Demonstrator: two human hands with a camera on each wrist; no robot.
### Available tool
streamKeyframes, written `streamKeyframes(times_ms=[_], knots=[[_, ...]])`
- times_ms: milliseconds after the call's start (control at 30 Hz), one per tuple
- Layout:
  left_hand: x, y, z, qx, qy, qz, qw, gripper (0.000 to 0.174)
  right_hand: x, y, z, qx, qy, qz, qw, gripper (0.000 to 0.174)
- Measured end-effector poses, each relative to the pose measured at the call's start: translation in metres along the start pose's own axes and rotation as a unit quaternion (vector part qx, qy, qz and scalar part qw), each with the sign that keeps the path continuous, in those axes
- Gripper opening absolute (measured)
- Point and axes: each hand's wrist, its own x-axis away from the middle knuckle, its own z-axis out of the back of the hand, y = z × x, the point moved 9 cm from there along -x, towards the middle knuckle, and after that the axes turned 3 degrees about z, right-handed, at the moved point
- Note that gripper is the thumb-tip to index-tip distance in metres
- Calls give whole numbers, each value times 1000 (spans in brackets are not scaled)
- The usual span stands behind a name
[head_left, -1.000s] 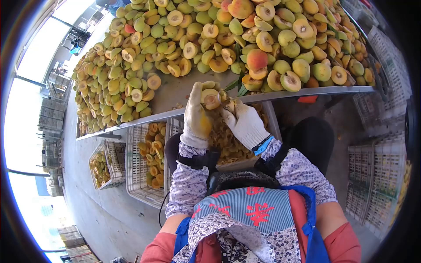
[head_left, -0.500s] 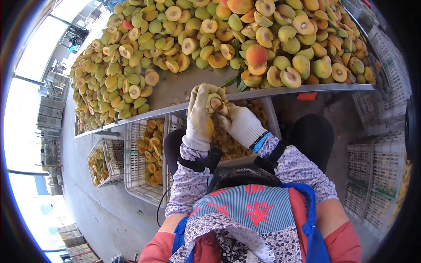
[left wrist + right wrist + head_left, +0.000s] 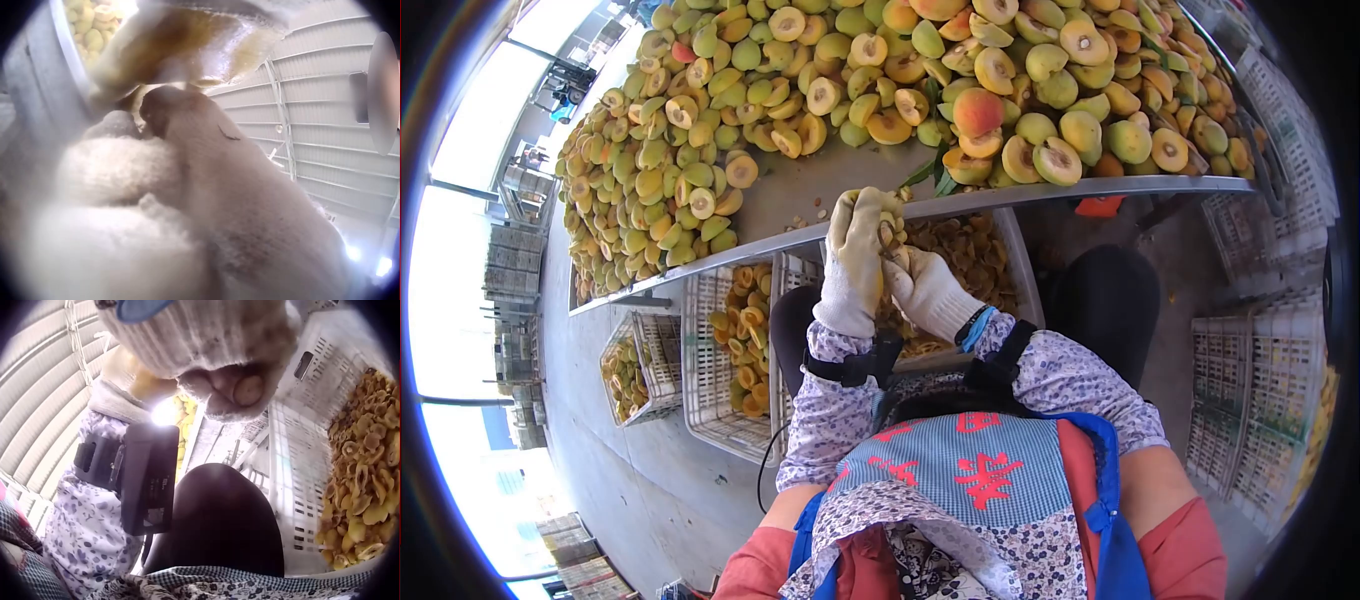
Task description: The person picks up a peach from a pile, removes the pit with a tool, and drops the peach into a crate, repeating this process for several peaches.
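Note:
In the head view the left hand, in a yellow-stained glove, curls round a piece of fruit, mostly hidden by the fingers. The white-gloved right hand meets it from the right, fingertips against the fruit. In the right wrist view the right hand is curled round a tool, whose round handle end shows in the fist; its working end is hidden. The left wrist view shows the stained left hand above the blurred right hand.
Halved fruit is piled on the metal table, whose raised front edge lies just beyond the hands. Below stand crates of fruit pieces and a crate of brown-yellow scraps. Stacked crates stand at right.
The fruit's cut face, visible earlier, is turned out of sight as the left fingers close over it. The right hand has moved slightly left and down, nearer the left.

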Motion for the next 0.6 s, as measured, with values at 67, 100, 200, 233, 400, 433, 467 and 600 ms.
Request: streamKeyframes(times_ms=[67, 100, 200, 233, 400, 433, 467, 600], knots=[[1, -1, 1, -2, 3, -3, 1000, 23, 1, -5, 2, 27, 0, 7, 1000, 31], [1, -1, 3, -20, 0, -9, 1000, 24, 2, -6, 5, 87, 0, -6, 996, 32], [1, 1, 4, -26, -27, 5, 999, 26, 2, -34, 22, 251, -14, -41, 967, 35], [2, 1, 4, -19, -37, 16, 999, 26, 3, -48, 27, 297, -31, -52, 953, 35], [6, 5, 6, -28, -50, 2, 998, 27, 1, -61, 31, 355, -60, -53, 931, 35], [7, 5, 5, -36, -48, -7, 998, 28, 1, -52, 27, 320, -57, -46, 945, 33], [7, 2, 7, -34, -35, -8, 999, 28, 0, -40, 24, 284, -53, -39, 956, 32], [6, -9, 6, 15, -1, -2, 1000, 27, 5, 11, -7, 42, 2, 23, 999, 27]])
